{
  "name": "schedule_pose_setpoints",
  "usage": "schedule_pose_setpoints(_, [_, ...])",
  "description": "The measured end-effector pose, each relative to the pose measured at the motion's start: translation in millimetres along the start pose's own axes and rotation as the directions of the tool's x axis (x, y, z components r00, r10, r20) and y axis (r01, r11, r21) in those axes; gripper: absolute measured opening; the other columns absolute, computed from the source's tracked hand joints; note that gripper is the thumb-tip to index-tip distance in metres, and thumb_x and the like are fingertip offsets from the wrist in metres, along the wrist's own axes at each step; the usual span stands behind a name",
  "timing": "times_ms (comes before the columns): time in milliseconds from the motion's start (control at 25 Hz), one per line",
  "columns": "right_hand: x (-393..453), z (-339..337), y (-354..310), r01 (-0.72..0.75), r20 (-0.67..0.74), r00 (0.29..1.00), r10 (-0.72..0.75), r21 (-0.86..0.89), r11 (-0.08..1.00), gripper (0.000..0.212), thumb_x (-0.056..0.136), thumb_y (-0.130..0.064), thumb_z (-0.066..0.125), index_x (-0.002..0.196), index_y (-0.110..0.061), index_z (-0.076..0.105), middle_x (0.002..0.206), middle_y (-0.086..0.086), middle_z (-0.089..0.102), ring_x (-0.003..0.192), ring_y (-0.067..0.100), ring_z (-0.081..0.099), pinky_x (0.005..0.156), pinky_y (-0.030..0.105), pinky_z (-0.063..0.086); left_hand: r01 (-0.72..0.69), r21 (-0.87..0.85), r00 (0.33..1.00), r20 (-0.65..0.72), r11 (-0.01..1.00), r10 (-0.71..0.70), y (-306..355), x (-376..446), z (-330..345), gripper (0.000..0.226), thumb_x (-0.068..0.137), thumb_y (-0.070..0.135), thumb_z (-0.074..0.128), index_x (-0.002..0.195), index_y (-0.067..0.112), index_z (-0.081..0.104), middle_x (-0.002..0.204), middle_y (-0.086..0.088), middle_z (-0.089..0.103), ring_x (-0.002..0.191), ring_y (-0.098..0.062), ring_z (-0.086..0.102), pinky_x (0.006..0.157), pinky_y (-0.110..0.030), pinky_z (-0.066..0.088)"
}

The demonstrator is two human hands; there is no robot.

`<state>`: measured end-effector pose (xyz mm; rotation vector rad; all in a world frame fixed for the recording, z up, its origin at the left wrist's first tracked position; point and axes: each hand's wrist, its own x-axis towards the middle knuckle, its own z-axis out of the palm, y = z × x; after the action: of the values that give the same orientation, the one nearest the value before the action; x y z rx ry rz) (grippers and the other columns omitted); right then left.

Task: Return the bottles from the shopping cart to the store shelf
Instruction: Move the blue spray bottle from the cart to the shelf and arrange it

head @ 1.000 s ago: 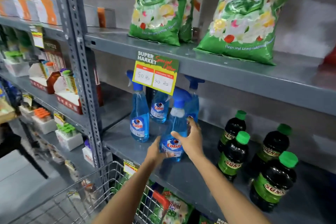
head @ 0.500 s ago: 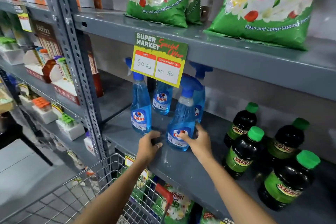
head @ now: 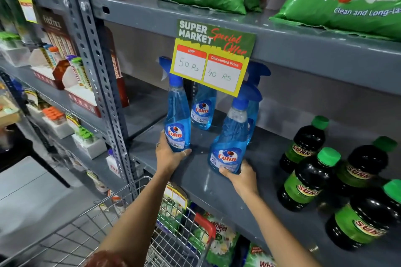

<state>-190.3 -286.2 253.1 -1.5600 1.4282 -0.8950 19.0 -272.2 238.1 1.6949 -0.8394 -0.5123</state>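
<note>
Grey steel shelf carrying everything, filling most of the view. Green bags lying on the tier above, a price card hanging from its front edge. Wire cart sitting below, between the arms. Dark bottles with green caps standing on the right of the shelf, well apart from the hands.

Differing from half a second ago: then only fingertips touching the shelf and the front sprayer's base; now gripping one blue bottle each, camera closer in.

Standing upright on the shelf at left, left sprayer, with two more blue sprayers behind. Standing nearer the edge, right sprayer, leaning slightly left.

Wrapping the left sprayer's base from the left side, left hand, fingers curled around it, ringed fingertip showing at the front bottom edge. Cupping the right sprayer's base from below and in front, right hand, fingers pressed close around the bottom, thumb across the front.
</note>
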Motion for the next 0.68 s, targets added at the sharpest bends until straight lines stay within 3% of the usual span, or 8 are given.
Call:
schedule_pose_setpoints(280, [-17.3, 8.7, 6.6, 0.021, -0.049, 0.999, -0.022, -0.015, 1.0, 0.036, 0.067, -0.014, 0.08, 0.097, -0.003, 0.063, 0.096, 0.012, 0.072, 0.08, 0.018, 0.062, 0.072, 0.026, 0.047, -0.04, -0.016, 0.998, 0.037, 0.999, 0.041, 4.7, -3.1, -2.4, 0.078, 0.055, 0.013, 0.084, 0.121, 0.016, 0.042, 0.109, 0.005, 0.053, 0.099, -0.013, 0.052, 0.083, -0.025, 0.04])
schedule_pose_setpoints(400, [-18.6, 9.8, 8.1, 0.026, -0.044, 0.999, -0.026, -0.008, 1.0, 0.038, 0.067, -0.014, 0.08, 0.099, -0.004, 0.062, 0.099, 0.013, 0.072, 0.081, 0.018, 0.062, 0.073, 0.026, 0.047, -0.012, -0.003, 0.998, 0.055, 1.0, 0.012, 5.6, -4.3, -2.5, 0.087, 0.056, 0.013, 0.084, 0.129, 0.013, 0.035, 0.116, 0.006, 0.051, 0.104, -0.012, 0.05, 0.089, -0.025, 0.041])
schedule_pose_setpoints(560, [-19.3, 10.2, 9.0, 0.035, -0.052, 0.998, -0.035, 0.0, 0.999, 0.041, 0.068, -0.015, 0.079, 0.103, -0.005, 0.061, 0.103, 0.012, 0.071, 0.087, 0.02, 0.063, 0.076, 0.026, 0.048, 0.08, -0.071, 0.997, 0.013, 0.994, -0.079, 4.8, -17.1, -2.1, 0.11, 0.052, 0.018, 0.087, 0.14, 0.013, 0.021, 0.14, -0.009, 0.039, 0.128, -0.022, 0.041, 0.11, -0.041, 0.038])
schedule_pose_setpoints(680, [-23.7, 7.1, 11.4, 0.037, 0.001, 0.999, -0.037, 0.023, 0.999, 0.047, 0.067, -0.011, 0.079, 0.109, -0.007, 0.058, 0.107, 0.009, 0.069, 0.097, 0.021, 0.064, 0.082, 0.029, 0.05, 0.05, -0.113, 0.997, -0.053, 0.992, -0.056, 11.1, -45.0, -3.1, 0.088, 0.06, 0.013, 0.083, 0.132, 0.007, 0.033, 0.129, -0.005, 0.039, 0.117, -0.016, 0.042, 0.105, -0.032, 0.038])
